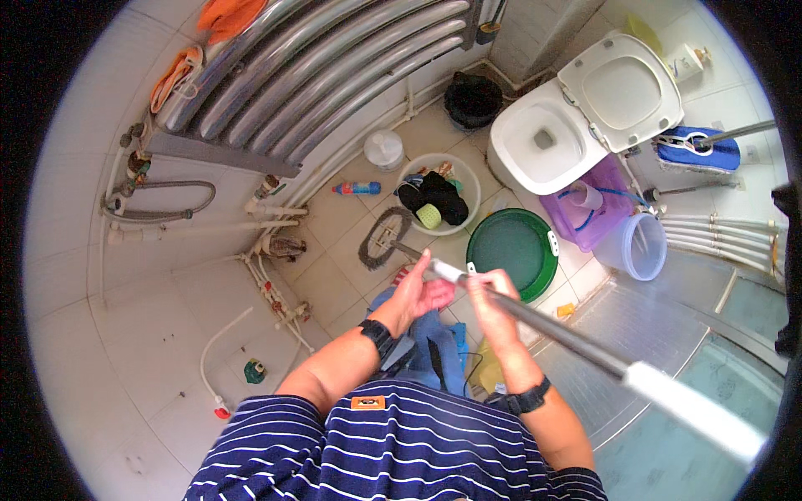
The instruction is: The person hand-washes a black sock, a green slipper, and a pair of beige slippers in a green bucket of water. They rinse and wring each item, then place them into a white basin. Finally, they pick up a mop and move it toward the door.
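Observation:
A flat mop lies across my view, its dark pole slanting from the lower right down to the floor. Its oval head, with a grey fringe, rests on the tiles. My right hand is closed around the pole just behind a white collar. Close to that collar is my left hand, its palm turned up and its thumb apart from the fingers; it is loose beside the pole, and any contact is unclear. The pole's upper end has a white grip, which reaches the right rim.
Beyond the mop stand a clear basin of dark cloths, a green basin and a toilet. A purple basin, a translucent bucket and a black bin are nearby. A bottle lies below the radiator.

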Demonstrator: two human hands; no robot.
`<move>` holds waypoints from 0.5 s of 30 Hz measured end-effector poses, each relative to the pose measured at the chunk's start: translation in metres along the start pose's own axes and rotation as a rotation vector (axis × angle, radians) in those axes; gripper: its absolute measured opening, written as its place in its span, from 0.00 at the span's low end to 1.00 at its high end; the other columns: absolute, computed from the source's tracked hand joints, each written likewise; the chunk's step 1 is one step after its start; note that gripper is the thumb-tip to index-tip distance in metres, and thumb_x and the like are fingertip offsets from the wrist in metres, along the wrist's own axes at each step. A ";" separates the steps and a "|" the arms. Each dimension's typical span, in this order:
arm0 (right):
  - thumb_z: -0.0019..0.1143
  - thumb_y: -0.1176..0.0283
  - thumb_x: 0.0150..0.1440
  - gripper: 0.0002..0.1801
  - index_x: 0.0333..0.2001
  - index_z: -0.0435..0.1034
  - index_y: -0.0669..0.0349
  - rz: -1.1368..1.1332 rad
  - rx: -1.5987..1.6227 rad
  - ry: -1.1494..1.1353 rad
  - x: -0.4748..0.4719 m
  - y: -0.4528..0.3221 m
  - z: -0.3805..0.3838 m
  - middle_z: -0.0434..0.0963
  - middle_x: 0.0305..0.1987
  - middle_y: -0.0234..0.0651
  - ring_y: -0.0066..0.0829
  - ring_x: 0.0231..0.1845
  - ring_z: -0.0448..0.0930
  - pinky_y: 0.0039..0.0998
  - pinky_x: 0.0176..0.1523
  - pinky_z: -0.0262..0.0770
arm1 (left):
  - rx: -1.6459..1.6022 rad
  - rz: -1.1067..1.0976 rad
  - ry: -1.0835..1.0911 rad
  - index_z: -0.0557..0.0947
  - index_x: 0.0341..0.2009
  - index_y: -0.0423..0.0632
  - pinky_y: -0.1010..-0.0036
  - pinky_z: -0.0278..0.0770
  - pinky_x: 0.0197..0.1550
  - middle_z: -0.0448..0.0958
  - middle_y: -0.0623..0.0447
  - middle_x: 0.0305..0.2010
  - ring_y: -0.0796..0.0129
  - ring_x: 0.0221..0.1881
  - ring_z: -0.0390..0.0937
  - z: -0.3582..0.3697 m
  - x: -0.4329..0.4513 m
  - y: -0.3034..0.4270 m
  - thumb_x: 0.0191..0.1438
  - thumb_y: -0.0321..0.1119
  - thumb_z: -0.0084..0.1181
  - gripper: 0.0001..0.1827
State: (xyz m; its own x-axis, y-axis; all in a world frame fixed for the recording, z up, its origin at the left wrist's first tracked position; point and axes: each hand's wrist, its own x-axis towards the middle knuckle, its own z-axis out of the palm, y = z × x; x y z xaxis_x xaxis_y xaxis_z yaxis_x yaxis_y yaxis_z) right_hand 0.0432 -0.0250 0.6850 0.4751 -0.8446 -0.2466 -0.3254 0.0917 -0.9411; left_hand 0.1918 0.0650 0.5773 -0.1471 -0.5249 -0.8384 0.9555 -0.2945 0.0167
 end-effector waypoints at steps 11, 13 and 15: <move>0.72 0.59 0.44 0.53 0.68 0.50 0.66 -0.072 0.020 -0.781 -0.018 -0.019 -0.045 0.63 0.67 0.45 0.37 0.69 0.62 0.38 0.70 0.53 | -0.132 0.158 0.427 0.71 0.39 0.40 0.57 0.81 0.30 0.71 0.47 0.24 0.56 0.26 0.75 -0.138 0.058 0.004 0.55 0.29 0.50 0.08; 0.70 0.54 0.42 0.52 0.65 0.54 0.66 0.054 0.304 -0.583 -0.030 -0.046 -0.076 0.65 0.65 0.48 0.41 0.67 0.64 0.41 0.71 0.52 | -0.136 0.155 0.443 0.70 0.43 0.41 0.56 0.81 0.30 0.71 0.46 0.26 0.55 0.26 0.75 -0.133 0.064 -0.002 0.55 0.28 0.49 0.11; 0.67 0.54 0.43 0.34 0.50 0.66 0.62 0.025 0.582 -0.272 -0.046 -0.069 -0.088 0.75 0.50 0.47 0.50 0.59 0.71 0.52 0.69 0.53 | -0.084 0.177 0.535 0.74 0.30 0.43 0.66 0.75 0.25 0.71 0.49 0.22 0.60 0.25 0.73 -0.127 0.080 -0.016 0.58 0.33 0.44 0.09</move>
State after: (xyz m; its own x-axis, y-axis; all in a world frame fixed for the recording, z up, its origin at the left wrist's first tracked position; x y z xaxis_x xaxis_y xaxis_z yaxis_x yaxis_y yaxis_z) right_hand -0.0282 -0.0395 0.7817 0.6886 -0.6815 -0.2475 0.1219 0.4453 -0.8870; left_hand 0.1969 0.1289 0.4408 0.1457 -0.0768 -0.9863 0.9741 -0.1628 0.1566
